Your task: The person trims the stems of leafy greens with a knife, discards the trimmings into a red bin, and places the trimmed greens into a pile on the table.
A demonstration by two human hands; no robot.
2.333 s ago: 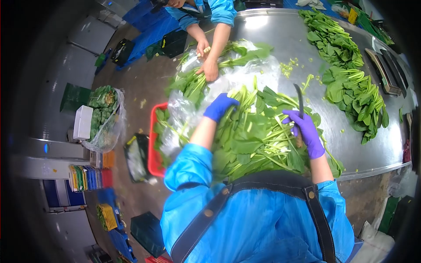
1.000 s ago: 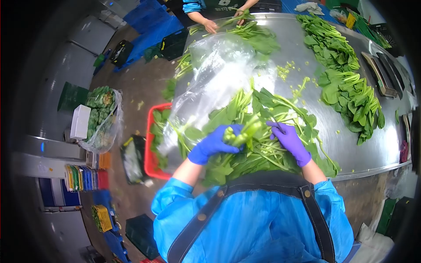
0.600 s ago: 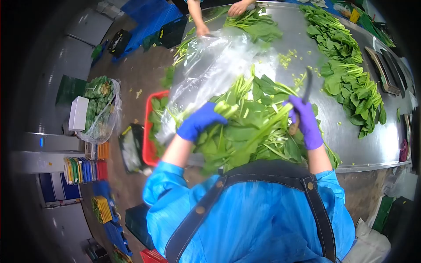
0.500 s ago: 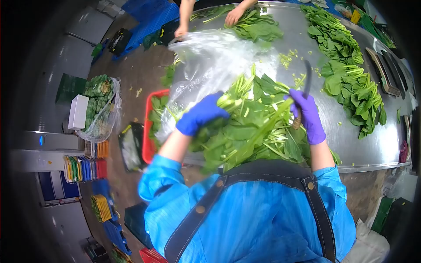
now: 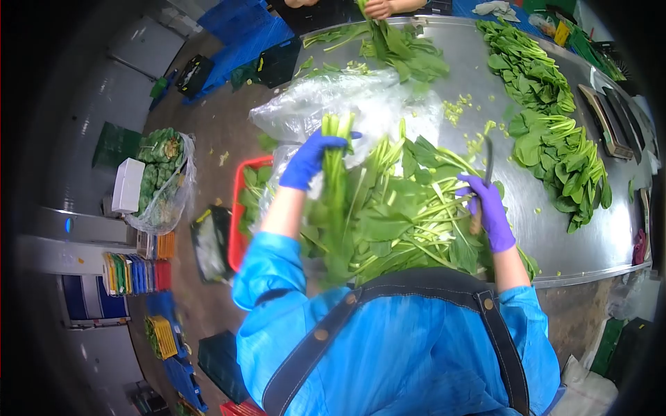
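Note:
My left hand (image 5: 309,161), in a blue glove, is closed round a bunch of leafy greens (image 5: 336,173), with the stalks up and the leaves hanging down, blurred. In its purple glove, my right hand (image 5: 491,213) grips a knife with a dark curved blade (image 5: 489,161) and a wooden handle, beside the stalks of a loose heap of greens (image 5: 388,225). That heap lies on the metal table in front of my apron. Clear plastic (image 5: 298,104) spreads beyond my left hand.
Across the metal table (image 5: 555,243), a co-worker's hand (image 5: 379,8) holds greens (image 5: 402,52). Rows of bunched greens (image 5: 531,76) lie at right, near cut stalk bits (image 5: 454,111). A red crate (image 5: 238,239) with leaves stands left of the table.
My left hand has raised the bunch, turning its stalks upward, away from the heap. The co-worker's hand has let go of the plastic, which lies flatter; the other lifts greens.

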